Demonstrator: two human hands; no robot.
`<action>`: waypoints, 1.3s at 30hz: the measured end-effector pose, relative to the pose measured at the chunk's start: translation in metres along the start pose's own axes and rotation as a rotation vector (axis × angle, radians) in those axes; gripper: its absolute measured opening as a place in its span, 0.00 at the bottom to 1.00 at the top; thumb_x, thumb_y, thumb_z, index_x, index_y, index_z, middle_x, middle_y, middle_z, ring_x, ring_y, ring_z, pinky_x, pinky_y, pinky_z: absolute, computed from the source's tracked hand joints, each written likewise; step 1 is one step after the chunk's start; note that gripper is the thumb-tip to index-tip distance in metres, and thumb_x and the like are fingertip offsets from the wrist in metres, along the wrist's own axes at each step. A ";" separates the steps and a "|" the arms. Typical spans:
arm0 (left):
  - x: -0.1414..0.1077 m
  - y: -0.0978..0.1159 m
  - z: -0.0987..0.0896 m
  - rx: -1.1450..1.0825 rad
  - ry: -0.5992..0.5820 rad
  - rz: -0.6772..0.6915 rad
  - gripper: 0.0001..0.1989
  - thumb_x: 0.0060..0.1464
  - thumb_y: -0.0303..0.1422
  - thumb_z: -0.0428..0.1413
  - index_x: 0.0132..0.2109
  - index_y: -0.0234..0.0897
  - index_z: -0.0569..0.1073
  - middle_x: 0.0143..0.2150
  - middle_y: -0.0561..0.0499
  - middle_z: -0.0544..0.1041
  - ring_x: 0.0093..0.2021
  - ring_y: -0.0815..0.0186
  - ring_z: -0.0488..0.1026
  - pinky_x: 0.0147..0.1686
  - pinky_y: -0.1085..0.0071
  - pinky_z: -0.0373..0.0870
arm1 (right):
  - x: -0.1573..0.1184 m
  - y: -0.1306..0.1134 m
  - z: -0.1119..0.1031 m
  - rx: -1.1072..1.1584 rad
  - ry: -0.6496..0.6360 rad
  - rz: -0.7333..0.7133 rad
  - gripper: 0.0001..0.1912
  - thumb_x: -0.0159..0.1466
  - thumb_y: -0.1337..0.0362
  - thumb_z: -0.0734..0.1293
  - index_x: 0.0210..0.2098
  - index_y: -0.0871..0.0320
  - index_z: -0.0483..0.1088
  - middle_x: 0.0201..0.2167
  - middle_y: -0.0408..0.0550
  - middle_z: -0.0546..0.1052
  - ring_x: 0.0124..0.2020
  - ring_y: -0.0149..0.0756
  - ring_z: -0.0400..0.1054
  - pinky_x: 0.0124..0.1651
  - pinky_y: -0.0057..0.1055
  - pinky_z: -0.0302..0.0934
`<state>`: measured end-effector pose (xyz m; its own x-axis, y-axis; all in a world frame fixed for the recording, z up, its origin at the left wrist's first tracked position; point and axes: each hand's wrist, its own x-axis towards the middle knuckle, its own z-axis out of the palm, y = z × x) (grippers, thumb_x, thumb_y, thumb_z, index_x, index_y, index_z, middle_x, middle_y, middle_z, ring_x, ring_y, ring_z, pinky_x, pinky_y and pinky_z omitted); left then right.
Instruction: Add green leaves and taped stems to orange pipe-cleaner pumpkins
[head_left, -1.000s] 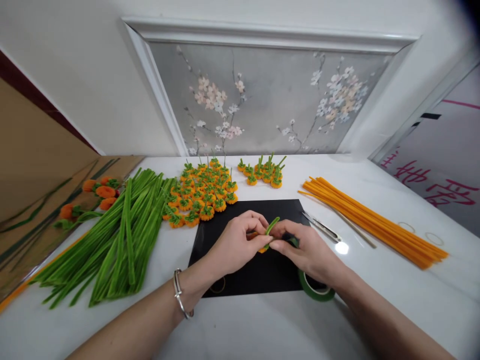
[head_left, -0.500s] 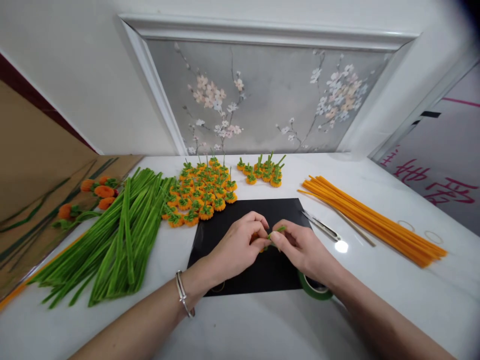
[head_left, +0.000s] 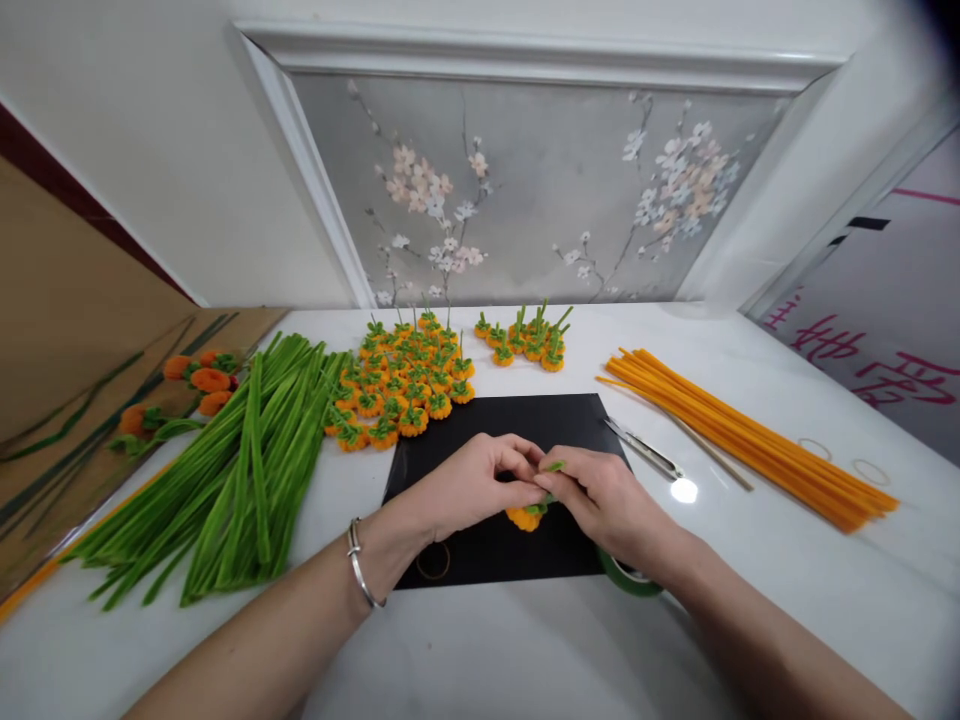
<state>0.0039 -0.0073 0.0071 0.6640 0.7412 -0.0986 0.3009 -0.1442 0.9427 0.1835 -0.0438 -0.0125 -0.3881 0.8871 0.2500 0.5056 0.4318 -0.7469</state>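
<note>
Forearms (head_left: 285, 610) slanting inward; left hand (head_left: 469, 492), right hand (head_left: 609, 495) close together, fingers (head_left: 517, 462) curled, thumbs (head_left: 523, 494) pinching.

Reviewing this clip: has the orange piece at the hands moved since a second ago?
Yes; in view, the orange piece sits closer to the black mat's near edge.

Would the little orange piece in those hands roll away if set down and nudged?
Probably not: the small piece resembles the other orange pieces standing upright on the table, so it likely has a steady base. It looks fuzzy, so it would likely drag rather than slide. Being small, it's perhaps light enough to tip.
</note>
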 end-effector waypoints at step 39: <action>-0.008 0.005 0.032 0.490 0.437 0.319 0.08 0.53 0.20 0.48 0.38 0.33 0.69 0.46 0.44 0.66 0.47 0.64 0.68 0.47 0.68 0.67 | -0.003 -0.005 0.004 0.320 0.264 0.296 0.13 0.59 0.57 0.65 0.26 0.60 0.72 0.22 0.43 0.68 0.23 0.29 0.56 0.24 0.27 0.52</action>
<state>0.0225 -0.0351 0.0025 0.4673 0.7932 0.3904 0.4778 -0.5981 0.6434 0.1791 -0.0490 -0.0115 -0.0349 0.9926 0.1160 0.2872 0.1211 -0.9502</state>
